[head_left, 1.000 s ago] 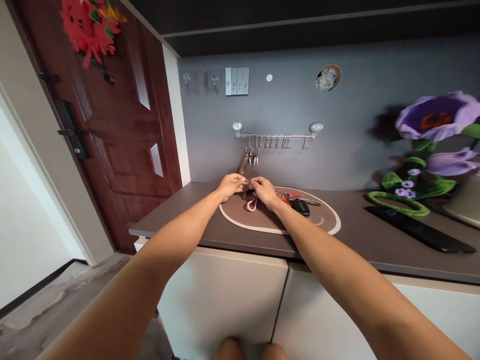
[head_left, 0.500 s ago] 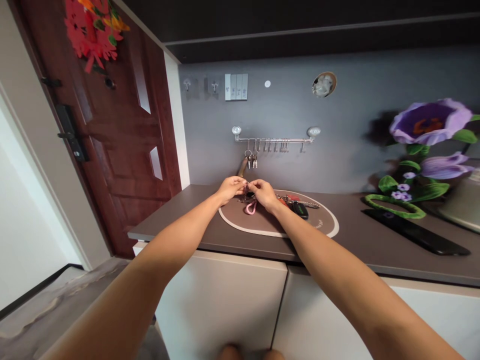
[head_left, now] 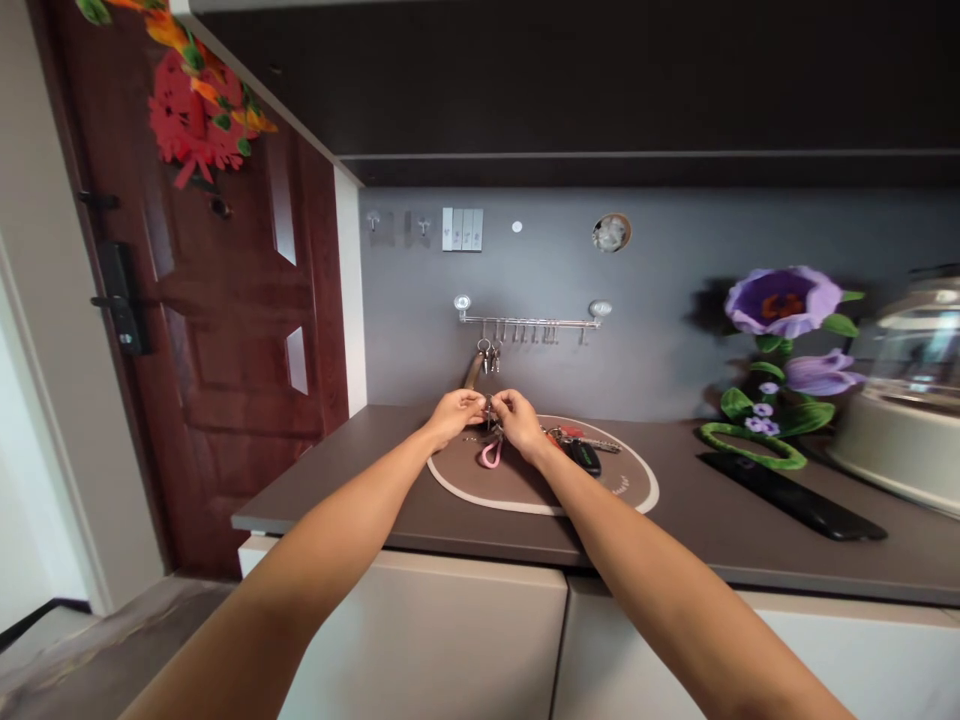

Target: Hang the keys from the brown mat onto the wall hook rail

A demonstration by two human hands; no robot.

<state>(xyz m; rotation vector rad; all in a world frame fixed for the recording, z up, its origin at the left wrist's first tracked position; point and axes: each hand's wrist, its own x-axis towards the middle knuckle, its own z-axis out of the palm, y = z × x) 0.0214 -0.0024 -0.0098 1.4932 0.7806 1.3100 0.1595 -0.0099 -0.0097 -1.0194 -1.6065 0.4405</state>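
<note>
My left hand [head_left: 455, 413] and my right hand [head_left: 516, 422] meet over the oval brown mat [head_left: 525, 485] on the counter. Both pinch a small bunch of keys [head_left: 489, 416] between their fingertips, with a pink loop [head_left: 491, 455] dangling from it just above the mat. To the right of my right hand lies a black car key fob [head_left: 586, 455] with more keys and a red tag. On the wall behind, a chrome hook rail [head_left: 529, 321] carries a set of keys [head_left: 487, 355] at its left end.
A dark red door [head_left: 225, 330] stands at the left. A black flat object [head_left: 795, 495], purple fabric flowers [head_left: 784, 345] and a lidded appliance [head_left: 904, 425] sit on the counter's right. White cabinet doors [head_left: 487, 640] are below the counter.
The view has tilted upward and pulled back a little. My hands have lifted the key bunch slightly off the mat while staying pinched together.
</note>
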